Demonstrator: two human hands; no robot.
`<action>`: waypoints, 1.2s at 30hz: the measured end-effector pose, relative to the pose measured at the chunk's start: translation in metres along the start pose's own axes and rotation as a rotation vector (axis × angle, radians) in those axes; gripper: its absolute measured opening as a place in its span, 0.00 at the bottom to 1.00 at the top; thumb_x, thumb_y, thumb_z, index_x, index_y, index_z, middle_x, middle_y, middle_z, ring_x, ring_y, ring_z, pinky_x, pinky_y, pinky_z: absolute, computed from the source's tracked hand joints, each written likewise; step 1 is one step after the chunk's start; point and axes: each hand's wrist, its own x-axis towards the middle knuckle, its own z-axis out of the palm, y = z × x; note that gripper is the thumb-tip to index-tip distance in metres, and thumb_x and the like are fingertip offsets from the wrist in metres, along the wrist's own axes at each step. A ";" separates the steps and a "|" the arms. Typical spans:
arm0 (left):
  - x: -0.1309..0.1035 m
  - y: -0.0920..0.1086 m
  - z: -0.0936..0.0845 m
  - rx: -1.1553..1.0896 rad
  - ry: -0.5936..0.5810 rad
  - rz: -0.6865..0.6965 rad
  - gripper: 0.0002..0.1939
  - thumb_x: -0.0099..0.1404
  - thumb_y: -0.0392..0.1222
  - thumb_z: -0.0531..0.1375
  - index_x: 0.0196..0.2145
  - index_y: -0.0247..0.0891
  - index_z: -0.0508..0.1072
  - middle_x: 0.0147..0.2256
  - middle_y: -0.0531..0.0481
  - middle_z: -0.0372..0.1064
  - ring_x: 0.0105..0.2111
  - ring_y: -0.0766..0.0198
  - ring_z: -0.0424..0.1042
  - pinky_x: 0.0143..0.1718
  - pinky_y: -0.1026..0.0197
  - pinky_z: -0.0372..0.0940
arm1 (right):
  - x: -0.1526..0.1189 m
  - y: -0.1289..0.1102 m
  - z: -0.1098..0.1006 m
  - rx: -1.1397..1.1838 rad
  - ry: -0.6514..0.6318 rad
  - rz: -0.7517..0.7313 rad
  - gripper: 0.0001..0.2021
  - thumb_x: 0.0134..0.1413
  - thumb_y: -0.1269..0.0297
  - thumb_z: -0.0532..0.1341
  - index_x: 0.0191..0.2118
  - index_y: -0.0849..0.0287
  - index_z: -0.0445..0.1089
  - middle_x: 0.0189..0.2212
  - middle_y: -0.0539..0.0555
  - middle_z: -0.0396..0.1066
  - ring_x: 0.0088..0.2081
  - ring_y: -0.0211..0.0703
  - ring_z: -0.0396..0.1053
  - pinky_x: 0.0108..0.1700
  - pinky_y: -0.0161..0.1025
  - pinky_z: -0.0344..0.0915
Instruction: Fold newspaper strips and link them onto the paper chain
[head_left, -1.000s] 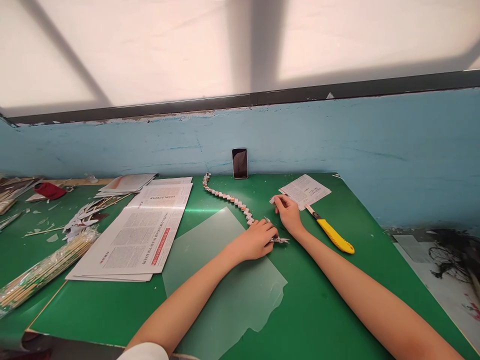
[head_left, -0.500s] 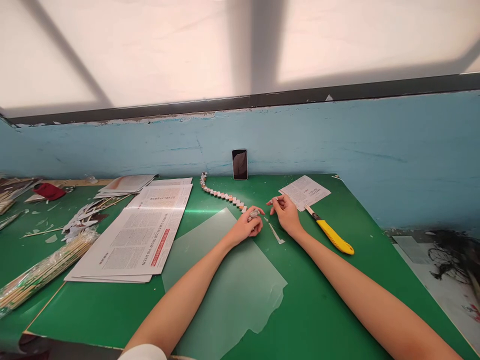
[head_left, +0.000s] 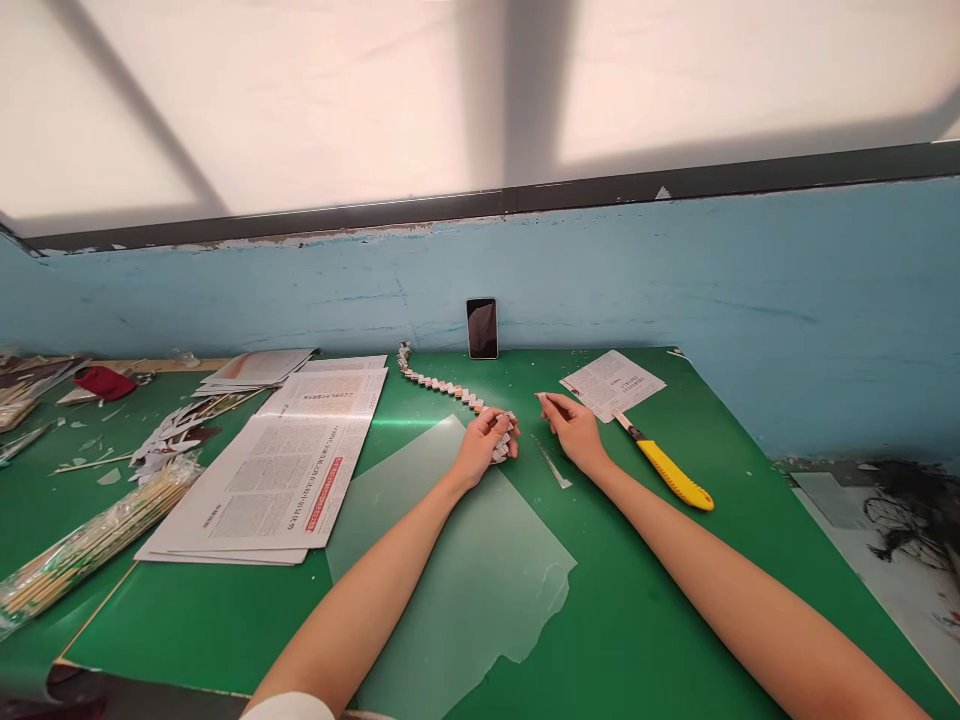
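A zigzag chain of folded newspaper [head_left: 442, 387] runs across the green table from near the wall to my left hand [head_left: 478, 450]. The fingers of that hand are closed round the near end of the chain, and its last links show between thumb and fingertips. Close by on the right, my right hand [head_left: 576, 432] is apart from the chain, its thumb and forefinger pinched together. Whatever small thing may be at those fingertips is too small to make out. Between the hands lies a thin pale strip [head_left: 553, 463]. A translucent sheet [head_left: 450, 560] lies beneath my left forearm.
Right of my right hand lie a yellow utility knife [head_left: 671, 475] and small newspaper pieces [head_left: 615, 384]. A phone [head_left: 482, 328] leans on the wall. On the left are newspaper sheets [head_left: 277, 470], bagged bamboo sticks [head_left: 97, 545], paper scraps [head_left: 161, 440] and a red cloth item [head_left: 103, 382].
My left hand has turned and shifted slightly left, so the chain's end now points down along its fingers. My right hand has stayed nearly in place, its pinch a little tighter.
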 end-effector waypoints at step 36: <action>0.004 0.018 0.013 -0.219 0.199 -0.164 0.19 0.60 0.43 0.70 0.47 0.39 0.72 0.32 0.52 0.69 0.29 0.68 0.73 0.30 0.67 0.67 | -0.006 -0.004 0.002 -0.030 -0.129 -0.041 0.19 0.60 0.42 0.63 0.39 0.54 0.72 0.31 0.52 0.74 0.26 0.42 0.66 0.30 0.40 0.65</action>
